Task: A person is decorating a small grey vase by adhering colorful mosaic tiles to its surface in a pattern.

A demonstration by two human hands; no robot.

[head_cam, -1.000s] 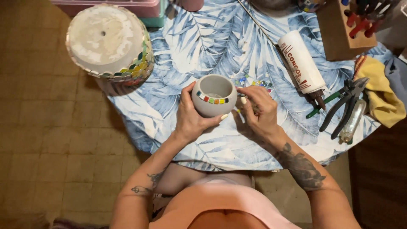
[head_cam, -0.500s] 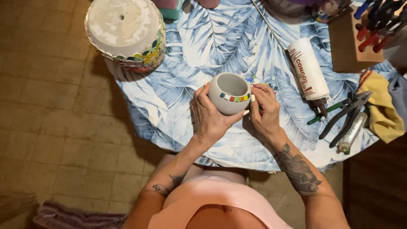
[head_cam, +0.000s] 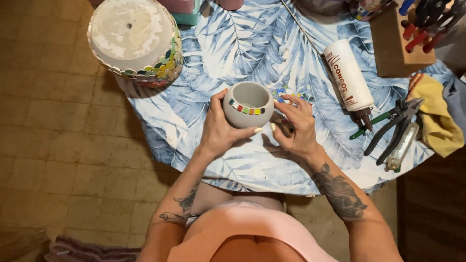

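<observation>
left hand grip clasps one small pot; right hand grip pinches something unclear; one large pot.

Round bench on a tiled floor, seen from above.

The bench was covered by a white cloth printed with blue palm leaves, its edge hanging over the rim. Beneath and to the left lay a floor of square brownish tiles, worn and dull under warm, dim light. A striped rug showed at the bottom left corner. To the right the floor looked darker, like brown wood.
</observation>
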